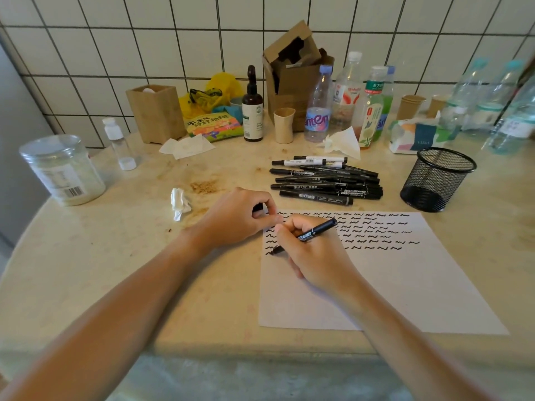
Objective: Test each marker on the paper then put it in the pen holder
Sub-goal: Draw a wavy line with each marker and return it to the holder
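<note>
Both forearms reach in from the bottom, bare. Left hand (240,217) curled in a loose fist, fingertips pinched together. Right hand (312,253) in a writing grip, knuckles up.

Along your back wall of white tiles (86,50): a wooden box (157,112), a yellow bag (220,88) behind a bright snack packet (214,126), a dark pump bottle (252,108), an open cardboard box (295,73). A paper cup (284,125) stands just in front of that cardboard box. To its right you have a cluster of plastic drink bottles (347,96), a crumpled tissue (344,143) and a tissue pack (417,136). At your far left sits a clear lidded jar (62,169), with a small clear bottle (117,141) nearby. A wadded tissue (180,202) lies beside brown crumbs (204,186) on the marble tabletop (115,256).
</note>
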